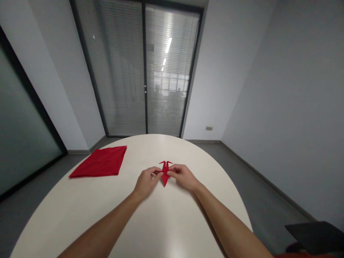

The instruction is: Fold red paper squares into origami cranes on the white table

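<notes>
A small red folded paper figure (165,172) is held between my two hands, just over the middle of the table. Two thin prongs stick out at its far end, their tips bent outward to either side, and its near end narrows to a point. My left hand (147,180) pinches its left edge with thumb and fingers. On the opposite edge, my right hand (184,175) grips it the same way. Fingertips cover parts of both side edges.
Left of my hands, a flat red cloth or paper sheet (103,162) lies near the edge of the round white table (156,215). A black flat object (317,234) is at lower right, beyond the rim. Behind the table stand glass panels with blinds (120,79).
</notes>
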Tool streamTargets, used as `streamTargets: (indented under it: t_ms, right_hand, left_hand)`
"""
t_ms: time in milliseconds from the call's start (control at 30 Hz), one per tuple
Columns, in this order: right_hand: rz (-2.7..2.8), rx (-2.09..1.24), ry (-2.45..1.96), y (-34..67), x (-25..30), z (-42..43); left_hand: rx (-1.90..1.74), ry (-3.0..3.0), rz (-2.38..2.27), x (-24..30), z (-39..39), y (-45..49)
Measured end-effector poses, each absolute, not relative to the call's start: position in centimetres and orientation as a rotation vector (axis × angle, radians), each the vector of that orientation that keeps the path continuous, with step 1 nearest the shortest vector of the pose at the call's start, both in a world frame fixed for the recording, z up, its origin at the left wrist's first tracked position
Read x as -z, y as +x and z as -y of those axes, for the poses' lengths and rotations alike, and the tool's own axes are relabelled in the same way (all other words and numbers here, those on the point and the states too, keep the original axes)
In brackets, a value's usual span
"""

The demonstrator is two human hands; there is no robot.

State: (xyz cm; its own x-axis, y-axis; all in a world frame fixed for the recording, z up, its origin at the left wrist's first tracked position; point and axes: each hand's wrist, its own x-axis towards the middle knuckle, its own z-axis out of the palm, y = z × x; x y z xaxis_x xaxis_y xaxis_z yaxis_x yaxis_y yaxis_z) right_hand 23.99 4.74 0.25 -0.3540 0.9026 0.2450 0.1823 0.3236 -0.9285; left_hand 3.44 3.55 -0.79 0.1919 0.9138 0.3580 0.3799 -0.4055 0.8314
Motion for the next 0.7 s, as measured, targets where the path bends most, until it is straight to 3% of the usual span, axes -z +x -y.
streamTargets:
  t_ms: [700]
  right_hand:
    - [1.901,-0.822,-1.092,24.8,0.5,-5.2]
  left_hand:
    - [-1.134,1.98,-1.281,2.2,-4.0,3.2]
